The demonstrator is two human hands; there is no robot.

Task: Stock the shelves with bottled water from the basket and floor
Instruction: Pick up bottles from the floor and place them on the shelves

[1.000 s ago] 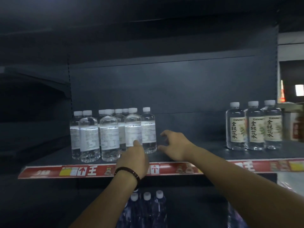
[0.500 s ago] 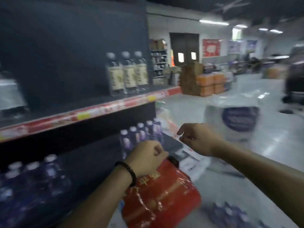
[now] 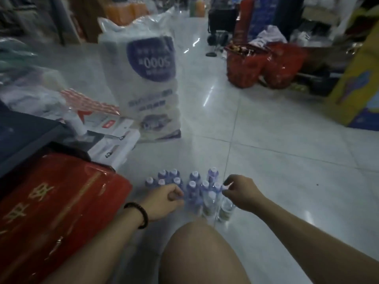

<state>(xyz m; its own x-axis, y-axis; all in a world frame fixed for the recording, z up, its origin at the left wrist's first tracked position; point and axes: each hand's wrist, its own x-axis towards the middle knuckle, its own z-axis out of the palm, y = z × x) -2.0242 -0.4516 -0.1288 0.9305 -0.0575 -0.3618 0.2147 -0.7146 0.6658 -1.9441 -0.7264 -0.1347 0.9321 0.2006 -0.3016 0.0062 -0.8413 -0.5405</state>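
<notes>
Left hand [image 3: 164, 201] and right hand [image 3: 240, 193] held low, forward, fingers of both curled

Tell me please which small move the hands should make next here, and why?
Probably close each hand round one bottle and lift. The left hand and right hand flank the cluster of upright water bottles on the tiled floor, both curled; blur hides whether they grip.

Two bare arms [image 3: 106, 244] and one bare knee [image 3: 196, 255].
A thick black bracelet [image 3: 137, 214] goes round the left wrist, just behind the left hand [image 3: 164, 201].
</notes>
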